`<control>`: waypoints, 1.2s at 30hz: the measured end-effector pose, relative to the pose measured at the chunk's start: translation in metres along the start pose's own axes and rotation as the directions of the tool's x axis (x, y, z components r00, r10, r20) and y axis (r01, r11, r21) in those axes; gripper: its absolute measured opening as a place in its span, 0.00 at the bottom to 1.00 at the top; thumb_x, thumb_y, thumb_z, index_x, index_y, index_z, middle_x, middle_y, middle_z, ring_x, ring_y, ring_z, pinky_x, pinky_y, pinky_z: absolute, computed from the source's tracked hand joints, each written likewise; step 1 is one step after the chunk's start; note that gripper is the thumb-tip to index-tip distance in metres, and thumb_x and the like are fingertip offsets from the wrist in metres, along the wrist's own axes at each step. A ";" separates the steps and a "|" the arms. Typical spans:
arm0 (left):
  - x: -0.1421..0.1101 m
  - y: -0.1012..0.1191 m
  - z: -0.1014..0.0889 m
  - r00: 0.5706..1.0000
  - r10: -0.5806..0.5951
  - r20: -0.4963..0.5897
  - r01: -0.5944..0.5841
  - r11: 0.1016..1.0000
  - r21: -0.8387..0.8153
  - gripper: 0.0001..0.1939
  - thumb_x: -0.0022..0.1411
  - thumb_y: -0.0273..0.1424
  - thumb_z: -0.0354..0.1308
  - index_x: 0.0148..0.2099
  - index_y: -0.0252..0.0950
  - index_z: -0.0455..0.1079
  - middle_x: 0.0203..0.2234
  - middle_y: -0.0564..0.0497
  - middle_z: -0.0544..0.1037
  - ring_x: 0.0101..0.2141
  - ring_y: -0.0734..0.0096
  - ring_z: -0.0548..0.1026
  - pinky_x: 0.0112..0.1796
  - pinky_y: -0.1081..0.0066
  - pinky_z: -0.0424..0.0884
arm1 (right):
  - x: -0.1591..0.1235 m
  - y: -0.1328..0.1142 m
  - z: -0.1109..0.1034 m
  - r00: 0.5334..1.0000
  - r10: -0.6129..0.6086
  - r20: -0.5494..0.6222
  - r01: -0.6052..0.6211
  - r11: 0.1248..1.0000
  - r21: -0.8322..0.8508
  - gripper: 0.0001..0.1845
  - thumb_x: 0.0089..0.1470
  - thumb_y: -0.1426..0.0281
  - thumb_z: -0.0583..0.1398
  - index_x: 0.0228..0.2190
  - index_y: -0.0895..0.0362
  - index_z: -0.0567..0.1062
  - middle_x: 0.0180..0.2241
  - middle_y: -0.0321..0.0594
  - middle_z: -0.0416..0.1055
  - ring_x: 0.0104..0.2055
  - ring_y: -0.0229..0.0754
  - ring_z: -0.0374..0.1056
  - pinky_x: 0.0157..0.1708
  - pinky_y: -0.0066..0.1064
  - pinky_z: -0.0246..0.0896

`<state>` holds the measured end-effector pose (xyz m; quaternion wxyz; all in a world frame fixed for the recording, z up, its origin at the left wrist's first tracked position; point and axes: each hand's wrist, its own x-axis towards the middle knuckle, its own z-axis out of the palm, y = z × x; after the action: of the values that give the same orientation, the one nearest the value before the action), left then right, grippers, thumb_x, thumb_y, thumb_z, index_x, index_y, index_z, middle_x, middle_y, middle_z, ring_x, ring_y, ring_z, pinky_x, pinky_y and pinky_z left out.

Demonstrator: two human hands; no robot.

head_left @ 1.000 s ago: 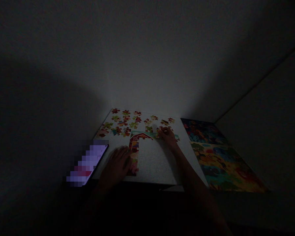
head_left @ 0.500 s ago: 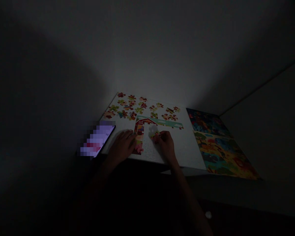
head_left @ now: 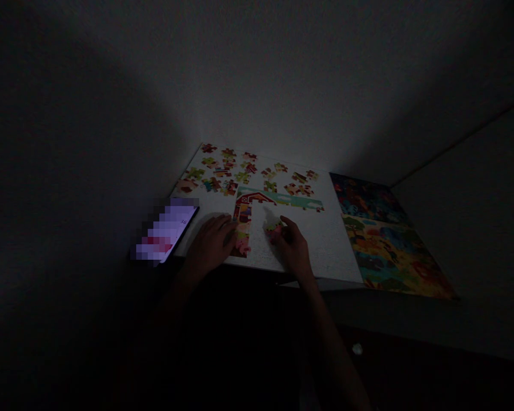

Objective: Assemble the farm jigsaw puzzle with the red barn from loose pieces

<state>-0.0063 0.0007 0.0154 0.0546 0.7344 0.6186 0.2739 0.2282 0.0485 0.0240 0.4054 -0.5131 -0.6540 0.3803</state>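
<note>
A white board (head_left: pixel 325 251) lies lit in a dark room. On it a partly joined puzzle (head_left: pixel 257 200) shows a red barn, a strip along its top and a column down its left. My left hand (head_left: pixel 212 242) rests flat, fingers stretched out, beside the left column. My right hand (head_left: pixel 291 245) pinches a small puzzle piece (head_left: pixel 273 228) just right of that column, near the board's front. Several loose pieces (head_left: pixel 240 168) are scattered along the far edge.
A lit phone (head_left: pixel 167 231) lies at the board's left front corner. A colourful picture sheet (head_left: pixel 381 240) lies to the right of the board. A plain wall rises behind. Everything else is in darkness.
My right hand has pulled back from the top strip to the near middle of the board, with a piece in its fingers. My left hand has stayed beside the left column. The view shifted.
</note>
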 end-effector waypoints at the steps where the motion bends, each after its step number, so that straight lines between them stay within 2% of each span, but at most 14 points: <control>1: 0.000 0.000 -0.001 1.000 -0.001 -0.005 0.001 1.000 -0.020 0.18 0.67 0.33 0.51 0.55 0.36 0.72 0.58 0.43 0.73 0.58 0.55 0.69 0.60 0.50 0.64 | -0.003 0.000 0.000 1.000 -0.005 0.010 0.005 1.000 -0.013 0.28 0.58 0.58 0.59 0.56 0.57 0.68 0.33 0.40 0.76 0.33 0.41 0.71 0.41 0.36 0.67; 5: -0.001 -0.003 -0.004 0.998 0.054 -0.010 -0.055 0.985 -0.161 0.17 0.67 0.34 0.53 0.56 0.39 0.72 0.58 0.45 0.72 0.58 0.58 0.70 0.58 0.53 0.67 | -0.011 0.000 0.000 0.998 -0.045 0.033 0.047 0.997 -0.066 0.26 0.57 0.59 0.59 0.54 0.57 0.70 0.40 0.43 0.76 0.38 0.43 0.71 0.45 0.38 0.66; 9: -0.002 -0.005 -0.010 0.991 0.135 0.010 -0.129 0.963 -0.238 0.16 0.67 0.36 0.54 0.54 0.39 0.73 0.59 0.44 0.72 0.59 0.59 0.69 0.58 0.54 0.67 | -0.012 -0.003 0.001 0.995 -0.031 0.092 0.038 0.996 -0.080 0.23 0.57 0.60 0.60 0.52 0.56 0.71 0.38 0.42 0.77 0.39 0.44 0.72 0.44 0.39 0.67; 15: -0.001 -0.003 -0.016 0.980 0.176 0.093 -0.150 0.959 -0.239 0.16 0.65 0.36 0.56 0.53 0.42 0.74 0.60 0.46 0.70 0.60 0.57 0.67 0.59 0.53 0.66 | -0.013 -0.005 0.001 0.984 -0.017 0.177 0.022 0.999 -0.026 0.20 0.57 0.59 0.63 0.47 0.55 0.70 0.33 0.39 0.77 0.35 0.43 0.73 0.39 0.36 0.67; 20: -0.001 -0.003 -0.013 0.975 0.178 0.130 -0.152 0.971 -0.185 0.16 0.65 0.40 0.59 0.53 0.43 0.75 0.61 0.47 0.69 0.62 0.56 0.65 0.60 0.52 0.63 | -0.014 -0.007 0.000 0.969 -0.088 0.229 0.134 0.971 -0.196 0.18 0.58 0.61 0.63 0.48 0.55 0.71 0.36 0.43 0.77 0.37 0.45 0.73 0.40 0.37 0.67; 22: -0.001 0.000 -0.013 0.973 0.171 0.153 -0.149 0.978 -0.143 0.17 0.64 0.42 0.60 0.52 0.44 0.75 0.62 0.48 0.68 0.62 0.55 0.64 0.61 0.51 0.62 | -0.014 -0.008 0.000 0.958 -0.151 0.243 0.217 0.937 -0.273 0.19 0.58 0.61 0.63 0.49 0.55 0.72 0.39 0.45 0.77 0.38 0.46 0.73 0.40 0.39 0.66; 26: -0.002 0.003 -0.011 0.977 0.168 0.128 -0.155 0.983 -0.101 0.17 0.65 0.43 0.59 0.52 0.43 0.75 0.62 0.48 0.69 0.61 0.56 0.65 0.60 0.52 0.62 | -0.015 -0.010 0.002 0.925 -0.245 0.290 0.343 0.869 -0.358 0.20 0.59 0.60 0.63 0.51 0.54 0.73 0.40 0.46 0.76 0.41 0.48 0.72 0.43 0.41 0.66; 36: -0.002 0.003 -0.011 0.977 0.169 0.130 -0.158 0.983 -0.092 0.17 0.65 0.42 0.59 0.53 0.42 0.75 0.61 0.47 0.69 0.61 0.56 0.66 0.60 0.51 0.63 | -0.018 -0.018 0.006 0.882 -0.282 0.378 0.447 0.758 -0.476 0.21 0.61 0.57 0.60 0.50 0.56 0.72 0.41 0.48 0.74 0.45 0.52 0.70 0.45 0.45 0.66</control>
<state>-0.0089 -0.0051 0.0254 0.1041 0.7970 0.5393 0.2514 0.2183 0.0267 0.0354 0.2094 -0.4087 -0.8741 0.1584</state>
